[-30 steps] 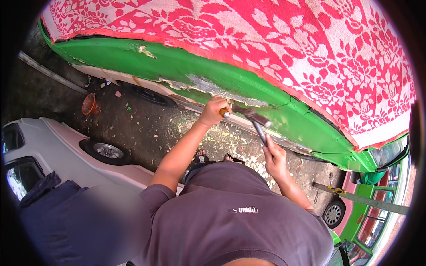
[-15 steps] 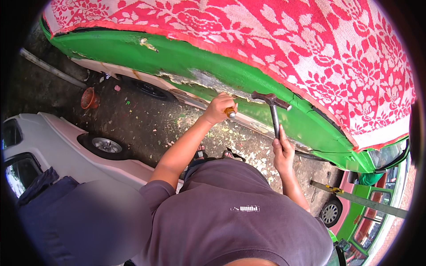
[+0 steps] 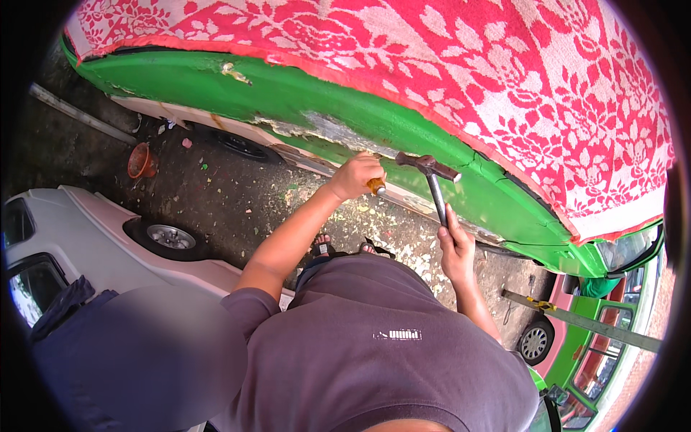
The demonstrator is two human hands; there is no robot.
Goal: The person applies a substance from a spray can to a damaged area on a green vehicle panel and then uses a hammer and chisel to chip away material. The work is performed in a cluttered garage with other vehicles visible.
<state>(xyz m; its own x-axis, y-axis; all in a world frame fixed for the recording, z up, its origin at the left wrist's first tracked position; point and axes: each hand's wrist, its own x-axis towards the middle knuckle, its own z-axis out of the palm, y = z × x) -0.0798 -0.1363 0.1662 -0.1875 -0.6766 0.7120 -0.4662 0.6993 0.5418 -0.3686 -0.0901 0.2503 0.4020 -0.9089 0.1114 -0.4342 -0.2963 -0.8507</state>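
My left hand [image 3: 358, 176] is closed around an amber-handled chisel [image 3: 376, 186], held against the damaged side of a green vehicle [image 3: 288, 93]. The metal-capped end of the handle points toward me; the blade is hidden behind my fist and the panel. My right hand [image 3: 457, 248] grips a hammer [image 3: 437, 196] by its dark handle. The hammer's rusty head is raised just right of the chisel's handle, apart from it. Along the panel above my left hand runs a jagged patch of bare grey metal and broken filler [image 3: 324, 128].
A red-and-white floral cloth [image 3: 461, 65] covers the vehicle's top. Pale chips [image 3: 403, 241] litter the ground by my sandalled feet. A grey-and-pink vehicle [image 3: 86, 237] stands behind at left, near an orange bucket [image 3: 142, 161]. A metal pole [image 3: 597, 326] crosses at right. A blurred dark blue shape [image 3: 137, 360] fills the lower left.
The hammer head has moved left and tilted, coming nearer to the chisel. My left hand has stayed at nearly the same spot on the panel.
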